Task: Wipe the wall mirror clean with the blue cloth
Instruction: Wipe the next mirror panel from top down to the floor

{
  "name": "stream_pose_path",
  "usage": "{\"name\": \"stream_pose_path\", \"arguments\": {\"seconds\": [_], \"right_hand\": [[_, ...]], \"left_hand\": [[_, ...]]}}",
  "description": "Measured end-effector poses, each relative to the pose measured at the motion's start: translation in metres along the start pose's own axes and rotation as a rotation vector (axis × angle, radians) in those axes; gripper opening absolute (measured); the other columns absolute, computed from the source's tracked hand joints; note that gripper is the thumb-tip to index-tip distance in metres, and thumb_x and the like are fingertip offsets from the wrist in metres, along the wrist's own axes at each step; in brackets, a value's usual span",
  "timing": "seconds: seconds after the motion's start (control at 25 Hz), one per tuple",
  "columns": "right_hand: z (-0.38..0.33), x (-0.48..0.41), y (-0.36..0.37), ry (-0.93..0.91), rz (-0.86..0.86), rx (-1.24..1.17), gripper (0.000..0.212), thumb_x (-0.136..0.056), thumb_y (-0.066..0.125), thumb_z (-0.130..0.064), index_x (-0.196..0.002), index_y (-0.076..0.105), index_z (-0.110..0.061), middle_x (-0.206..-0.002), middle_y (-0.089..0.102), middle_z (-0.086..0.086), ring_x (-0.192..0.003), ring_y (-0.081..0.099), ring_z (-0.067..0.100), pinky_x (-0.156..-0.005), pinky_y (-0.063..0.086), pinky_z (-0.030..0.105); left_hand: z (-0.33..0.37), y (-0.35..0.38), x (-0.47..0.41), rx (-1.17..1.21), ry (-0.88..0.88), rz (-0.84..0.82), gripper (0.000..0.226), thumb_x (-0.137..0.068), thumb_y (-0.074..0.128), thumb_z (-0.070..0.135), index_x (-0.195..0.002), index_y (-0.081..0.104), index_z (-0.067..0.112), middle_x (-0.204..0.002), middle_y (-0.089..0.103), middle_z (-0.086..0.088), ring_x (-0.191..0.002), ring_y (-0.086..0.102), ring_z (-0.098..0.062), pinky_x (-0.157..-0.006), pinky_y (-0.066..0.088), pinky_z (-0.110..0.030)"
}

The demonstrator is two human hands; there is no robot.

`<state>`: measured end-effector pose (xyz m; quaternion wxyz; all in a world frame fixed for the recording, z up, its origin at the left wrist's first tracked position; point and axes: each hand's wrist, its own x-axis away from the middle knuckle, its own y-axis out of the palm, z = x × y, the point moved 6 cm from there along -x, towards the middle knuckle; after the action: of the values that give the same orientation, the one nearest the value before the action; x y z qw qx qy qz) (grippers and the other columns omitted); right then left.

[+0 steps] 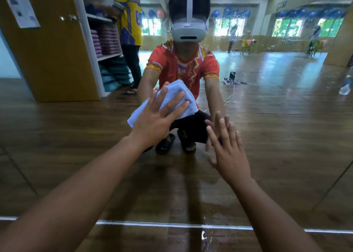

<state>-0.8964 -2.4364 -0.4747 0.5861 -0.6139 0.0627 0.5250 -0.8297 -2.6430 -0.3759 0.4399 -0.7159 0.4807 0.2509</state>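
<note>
The wall mirror [277, 118] fills nearly the whole view and reaches down to a bright strip at its bottom edge. A folded light blue cloth [174, 94] lies flat against the glass at centre. My left hand [158, 116] presses it there with straight, spread fingers. Lower and to the right, my right hand [227, 148] rests flat on the bare glass, fingers straight, holding nothing. Water drops and streaks cover the glass at the upper right. My own crouching reflection sits behind both hands.
Wooden floor [172, 240] runs below the mirror's bottom edge. Reflected in the glass are a brown door [47, 51], white shelves of folded mats [107, 41], a person in a yellow shirt [129, 22], and cables on the floor [235, 81].
</note>
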Motion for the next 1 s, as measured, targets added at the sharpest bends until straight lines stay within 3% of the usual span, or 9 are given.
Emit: {"name": "stream_pose_path", "arguments": {"seconds": [0.12,0.2,0.32,0.4,0.52,0.64,0.72,0.88,1.0], "right_hand": [[-0.012,0.016,0.028,-0.052,-0.073,0.055,0.144,-0.045,0.099,-0.042,-0.162,0.016,-0.029,-0.17,0.003,0.017,-0.156,0.008,0.042,-0.121,0.018,0.063],[-0.009,0.017,0.043,-0.065,-0.074,0.08,0.149,-0.044,0.098,-0.043,-0.163,0.009,-0.034,-0.171,-0.003,0.014,-0.156,0.001,0.041,-0.122,0.009,0.065],[-0.011,0.016,0.058,-0.042,-0.014,0.11,0.141,-0.056,0.093,-0.037,-0.163,0.001,-0.034,-0.17,-0.013,0.013,-0.155,-0.009,0.041,-0.122,-0.002,0.065],[-0.012,0.017,0.064,-0.038,0.037,0.132,0.135,-0.061,0.088,-0.033,-0.163,0.0,-0.033,-0.169,-0.016,0.012,-0.155,-0.012,0.041,-0.122,-0.002,0.065],[-0.009,0.017,0.071,-0.063,0.003,0.152,0.15,-0.05,0.095,-0.045,-0.163,-0.002,-0.033,-0.168,-0.021,0.013,-0.154,-0.017,0.041,-0.122,-0.006,0.065],[-0.009,0.018,0.072,-0.07,-0.038,0.169,0.161,-0.04,0.097,-0.053,-0.162,-0.005,-0.032,-0.167,-0.025,0.014,-0.153,-0.02,0.042,-0.121,-0.007,0.066],[-0.01,0.018,0.073,-0.07,-0.055,0.19,0.162,-0.038,0.096,-0.056,-0.162,-0.006,-0.032,-0.166,-0.026,0.015,-0.152,-0.021,0.043,-0.121,-0.005,0.066],[-0.011,0.018,0.074,-0.065,-0.038,0.217,0.154,-0.046,0.095,-0.053,-0.163,-0.005,-0.032,-0.166,-0.025,0.016,-0.152,-0.021,0.044,-0.121,0.0,0.067],[-0.012,0.018,0.073,-0.062,-0.028,0.214,0.145,-0.054,0.092,-0.049,-0.163,-0.002,-0.032,-0.166,-0.025,0.016,-0.152,-0.02,0.044,-0.122,-0.002,0.067]], "left_hand": [[0.017,0.016,0.025,0.029,0.051,0.013,0.076,-0.085,0.062,-0.003,-0.153,0.037,0.019,-0.16,0.03,-0.005,-0.144,0.026,-0.047,-0.121,0.015,-0.06],[0.033,0.027,0.05,0.055,0.109,-0.004,0.07,-0.089,0.059,-0.001,-0.153,0.041,0.021,-0.16,0.031,-0.002,-0.148,0.021,-0.042,-0.121,0.017,-0.058],[0.06,0.05,0.096,0.074,0.175,-0.076,0.064,-0.094,0.052,0.005,-0.153,0.04,0.024,-0.161,0.031,0.002,-0.151,0.02,-0.035,-0.124,0.014,-0.053],[0.082,0.064,0.129,0.12,0.213,-0.153,0.06,-0.096,0.048,0.008,-0.154,0.038,0.024,-0.162,0.031,0.002,-0.15,0.021,-0.035,-0.124,0.011,-0.053],[0.121,0.093,0.192,0.131,0.389,-0.36,0.059,-0.096,0.052,0.015,-0.153,0.04,0.024,-0.163,0.03,0.003,-0.153,0.015,-0.032,-0.125,0.001,-0.053],[0.137,0.109,0.236,0.073,0.609,-0.559,0.07,-0.087,0.075,0.026,-0.149,0.045,0.029,-0.163,0.029,0.007,-0.154,0.008,-0.03,-0.123,-0.009,-0.054],[0.128,0.102,0.226,0.096,0.601,-0.519,0.072,-0.082,0.081,0.027,-0.147,0.049,0.029,-0.161,0.033,0.007,-0.155,0.002,-0.033,-0.123,-0.006,-0.056],[0.081,0.066,0.145,0.115,0.327,-0.235,0.047,-0.103,0.047,0.013,-0.148,0.05,0.026,-0.159,0.038,0.004,-0.149,0.024,-0.036,-0.121,0.014,-0.061],[0.074,0.06,0.116,0.06,0.205,-0.124,0.05,-0.102,0.053,0.011,-0.15,0.047,0.023,-0.159,0.038,0.001,-0.149,0.025,-0.038,-0.121,0.019,-0.06]]}}
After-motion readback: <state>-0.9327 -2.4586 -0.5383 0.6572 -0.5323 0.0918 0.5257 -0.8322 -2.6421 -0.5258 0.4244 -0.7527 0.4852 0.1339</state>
